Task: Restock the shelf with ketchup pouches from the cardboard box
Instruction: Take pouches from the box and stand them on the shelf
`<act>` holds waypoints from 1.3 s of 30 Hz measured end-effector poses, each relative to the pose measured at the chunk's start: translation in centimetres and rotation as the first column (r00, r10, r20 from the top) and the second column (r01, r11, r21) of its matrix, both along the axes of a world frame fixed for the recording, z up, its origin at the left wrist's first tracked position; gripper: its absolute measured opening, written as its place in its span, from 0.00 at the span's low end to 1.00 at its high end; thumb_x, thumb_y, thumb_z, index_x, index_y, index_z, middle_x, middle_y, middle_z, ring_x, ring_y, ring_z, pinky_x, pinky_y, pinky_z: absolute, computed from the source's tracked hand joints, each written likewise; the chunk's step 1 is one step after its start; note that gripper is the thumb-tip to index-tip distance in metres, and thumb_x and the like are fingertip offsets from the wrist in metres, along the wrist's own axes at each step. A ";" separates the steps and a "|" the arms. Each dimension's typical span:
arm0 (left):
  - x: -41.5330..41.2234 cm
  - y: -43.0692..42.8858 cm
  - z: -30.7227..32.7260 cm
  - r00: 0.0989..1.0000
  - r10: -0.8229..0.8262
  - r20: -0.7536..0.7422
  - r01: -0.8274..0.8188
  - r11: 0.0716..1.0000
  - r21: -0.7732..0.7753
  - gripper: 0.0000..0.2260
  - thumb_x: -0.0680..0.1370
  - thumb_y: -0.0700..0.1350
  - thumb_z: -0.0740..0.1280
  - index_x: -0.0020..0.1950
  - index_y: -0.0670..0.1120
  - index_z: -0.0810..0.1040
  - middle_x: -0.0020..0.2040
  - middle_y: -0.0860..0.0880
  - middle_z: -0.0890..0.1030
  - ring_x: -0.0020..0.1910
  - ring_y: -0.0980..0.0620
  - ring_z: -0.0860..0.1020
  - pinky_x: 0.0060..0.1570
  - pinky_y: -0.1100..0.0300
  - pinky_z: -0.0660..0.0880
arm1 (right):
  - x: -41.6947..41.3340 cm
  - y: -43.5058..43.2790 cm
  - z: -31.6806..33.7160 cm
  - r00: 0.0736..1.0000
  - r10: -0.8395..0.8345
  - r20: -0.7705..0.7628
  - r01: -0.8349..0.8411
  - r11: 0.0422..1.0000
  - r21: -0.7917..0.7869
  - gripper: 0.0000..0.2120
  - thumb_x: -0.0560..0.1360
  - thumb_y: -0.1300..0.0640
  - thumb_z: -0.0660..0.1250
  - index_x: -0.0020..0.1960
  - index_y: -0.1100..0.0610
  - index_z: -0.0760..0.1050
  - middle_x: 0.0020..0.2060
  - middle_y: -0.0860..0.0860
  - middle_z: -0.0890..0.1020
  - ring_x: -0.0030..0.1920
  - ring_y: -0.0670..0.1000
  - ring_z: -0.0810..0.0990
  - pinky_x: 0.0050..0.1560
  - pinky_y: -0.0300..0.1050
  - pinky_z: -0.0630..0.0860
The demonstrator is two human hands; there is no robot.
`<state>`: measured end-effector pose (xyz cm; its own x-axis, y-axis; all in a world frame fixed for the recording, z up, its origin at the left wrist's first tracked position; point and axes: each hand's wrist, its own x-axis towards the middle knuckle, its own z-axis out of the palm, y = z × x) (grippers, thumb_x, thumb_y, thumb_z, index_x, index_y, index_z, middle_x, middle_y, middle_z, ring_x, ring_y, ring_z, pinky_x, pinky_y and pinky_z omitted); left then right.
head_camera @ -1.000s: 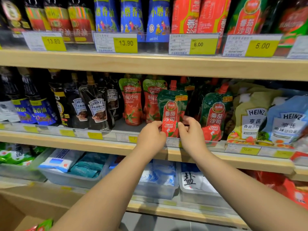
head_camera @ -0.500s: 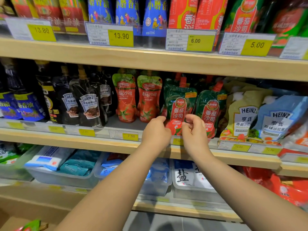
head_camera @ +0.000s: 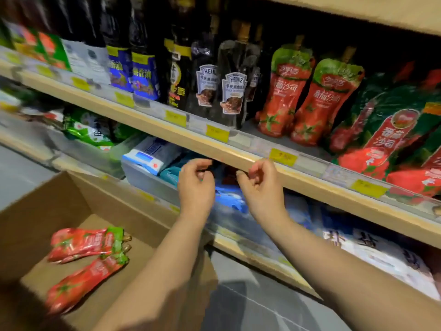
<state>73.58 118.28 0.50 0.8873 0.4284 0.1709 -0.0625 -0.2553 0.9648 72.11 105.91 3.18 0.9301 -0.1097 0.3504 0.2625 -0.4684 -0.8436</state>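
I am holding both hands in the air just below the front edge of the shelf (head_camera: 238, 154), fingers loosely curled, neither one gripping anything: my left hand (head_camera: 196, 187) and my right hand (head_camera: 260, 187) are a little apart. Down to my left the box (head_camera: 78, 197) is standing open with red ketchup pouches (head_camera: 83, 244) lying flat on its bottom, green tops and spouts pointing right. Two matching pouches (head_camera: 307, 96) are standing upright on the shelf above my hands. I am judging them soft, light and glossy, likely to sag and slip, so I am planning to pinch one at the stiffer neck under the spout. To the left of the standing pouches, dark bottles (head_camera: 232, 91) are showing Heinz labels. The yellow price tags (head_camera: 282, 156) are too blurred to read
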 end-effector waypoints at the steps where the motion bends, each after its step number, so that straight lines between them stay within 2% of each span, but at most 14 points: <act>1: 0.1 2.1 -1.3 0.998 0.014 -0.061 -0.011 0.999 0.047 0.12 0.73 0.37 0.61 0.52 0.49 0.76 0.55 0.46 0.77 0.41 0.57 0.74 0.51 0.61 0.71 | 0.0 1.8 -1.3 0.999 0.032 -0.031 -0.032 1.000 0.002 0.13 0.70 0.57 0.68 0.37 0.46 0.64 0.33 0.47 0.70 0.29 0.41 0.70 0.34 0.31 0.67; 5: -0.3 9.3 -7.4 0.901 0.076 -0.427 -0.004 0.986 0.169 0.13 0.74 0.40 0.63 0.58 0.41 0.77 0.60 0.40 0.77 0.57 0.43 0.76 0.58 0.57 0.71 | 0.4 9.3 -6.0 0.953 0.225 -0.204 -0.228 0.974 0.011 0.11 0.71 0.60 0.67 0.39 0.47 0.67 0.28 0.44 0.67 0.26 0.40 0.68 0.31 0.31 0.65; 9: -1.5 13.7 -9.7 0.929 0.169 -0.330 -0.130 0.982 0.138 0.12 0.69 0.35 0.64 0.50 0.40 0.81 0.51 0.41 0.81 0.54 0.44 0.77 0.47 0.67 0.66 | -0.1 15.6 -10.9 0.881 0.270 -0.388 -0.290 0.957 0.007 0.05 0.73 0.58 0.64 0.42 0.50 0.71 0.27 0.44 0.69 0.29 0.43 0.68 0.36 0.39 0.66; 12: -1.7 16.5 -10.7 0.934 0.244 -0.262 -0.226 0.969 0.096 0.12 0.69 0.36 0.64 0.50 0.43 0.80 0.50 0.42 0.80 0.51 0.46 0.77 0.51 0.64 0.68 | -0.5 18.6 -12.8 0.905 0.146 -0.401 -0.249 0.944 -0.218 0.03 0.72 0.51 0.62 0.39 0.45 0.70 0.28 0.42 0.73 0.32 0.44 0.72 0.36 0.42 0.65; 15: -2.9 20.0 -14.0 0.871 0.282 -0.401 -0.252 0.959 0.129 0.11 0.72 0.38 0.63 0.52 0.42 0.79 0.53 0.41 0.80 0.54 0.45 0.77 0.54 0.60 0.70 | -0.4 21.5 -13.8 0.900 0.255 -0.353 -0.299 0.951 -0.078 0.07 0.71 0.56 0.62 0.39 0.44 0.68 0.27 0.43 0.70 0.31 0.42 0.71 0.37 0.41 0.66; 17: -4.8 22.1 -17.1 0.793 0.300 -0.530 -0.245 0.954 0.173 0.10 0.73 0.38 0.63 0.52 0.41 0.78 0.54 0.40 0.81 0.56 0.42 0.77 0.55 0.56 0.70 | -1.0 23.3 -15.4 0.842 0.375 -0.389 -0.384 0.922 0.058 0.09 0.72 0.60 0.62 0.41 0.46 0.69 0.30 0.43 0.68 0.33 0.45 0.69 0.40 0.41 0.68; 20: -7.7 24.7 -21.2 0.636 0.269 -0.724 -0.202 0.963 0.180 0.12 0.73 0.41 0.64 0.55 0.40 0.77 0.55 0.38 0.81 0.56 0.38 0.77 0.53 0.53 0.72 | -2.1 25.1 -19.4 0.761 0.361 -0.539 -0.413 0.910 0.027 0.05 0.72 0.58 0.63 0.46 0.51 0.74 0.36 0.48 0.73 0.39 0.50 0.72 0.44 0.44 0.70; 23: -8.7 26.1 -23.3 0.537 0.184 -0.823 -0.154 0.981 0.119 0.13 0.71 0.43 0.64 0.52 0.40 0.79 0.53 0.39 0.82 0.52 0.40 0.79 0.48 0.55 0.74 | -2.9 26.2 -23.1 0.542 0.301 -0.785 -0.524 0.851 -0.035 0.08 0.75 0.53 0.63 0.50 0.54 0.77 0.41 0.48 0.76 0.43 0.48 0.73 0.43 0.40 0.67; 25: -8.3 26.6 -23.8 0.521 0.176 -0.835 -0.171 0.980 0.100 0.09 0.70 0.43 0.63 0.47 0.44 0.78 0.51 0.41 0.82 0.48 0.43 0.78 0.44 0.58 0.72 | -3.5 27.2 -25.0 0.380 0.269 -0.885 -0.537 0.843 0.026 0.08 0.77 0.52 0.61 0.42 0.54 0.75 0.37 0.48 0.75 0.39 0.48 0.73 0.39 0.40 0.66; 27: -7.7 26.5 -23.7 0.504 0.176 -0.846 -0.195 0.977 0.087 0.07 0.69 0.43 0.61 0.43 0.47 0.77 0.52 0.43 0.81 0.48 0.43 0.77 0.45 0.59 0.70 | -4.0 28.1 -26.5 0.234 0.246 -0.941 -0.404 0.905 0.136 0.11 0.78 0.52 0.58 0.39 0.52 0.71 0.34 0.48 0.73 0.33 0.47 0.71 0.33 0.40 0.67; 29: -7.3 26.8 -23.9 0.464 0.192 -0.865 -0.262 0.962 0.073 0.11 0.69 0.44 0.62 0.49 0.48 0.77 0.56 0.43 0.80 0.54 0.42 0.77 0.47 0.58 0.70 | -4.3 29.2 -27.6 0.107 0.264 -0.958 -0.066 0.964 0.259 0.09 0.79 0.52 0.57 0.42 0.53 0.70 0.34 0.50 0.73 0.32 0.47 0.71 0.29 0.38 0.70; 33: -7.4 27.2 -24.5 0.346 0.220 -0.912 -0.368 0.926 0.083 0.18 0.70 0.44 0.65 0.60 0.46 0.74 0.59 0.44 0.78 0.56 0.43 0.78 0.45 0.59 0.71 | -4.5 30.8 -29.5 0.100 0.257 -0.961 0.366 0.889 0.276 0.10 0.78 0.58 0.61 0.37 0.57 0.69 0.32 0.52 0.72 0.27 0.46 0.72 0.16 0.31 0.69; 36: -7.0 26.8 -24.6 0.381 0.101 -0.919 -0.294 0.955 -0.017 0.18 0.76 0.40 0.62 0.65 0.40 0.70 0.62 0.43 0.77 0.58 0.44 0.78 0.42 0.62 0.77 | -4.5 30.9 -30.1 0.126 0.235 -0.964 0.403 0.875 0.266 0.12 0.77 0.63 0.61 0.35 0.57 0.68 0.30 0.52 0.72 0.13 0.42 0.70 0.15 0.32 0.67; 39: -7.5 26.6 -24.4 0.275 0.183 -0.944 -0.139 0.979 0.150 0.20 0.72 0.47 0.64 0.63 0.44 0.72 0.61 0.44 0.77 0.60 0.43 0.76 0.51 0.57 0.75 | -4.2 30.3 -30.1 0.186 0.165 -0.969 0.218 0.954 0.204 0.13 0.75 0.65 0.62 0.33 0.56 0.68 0.28 0.53 0.72 0.16 0.44 0.71 0.22 0.36 0.68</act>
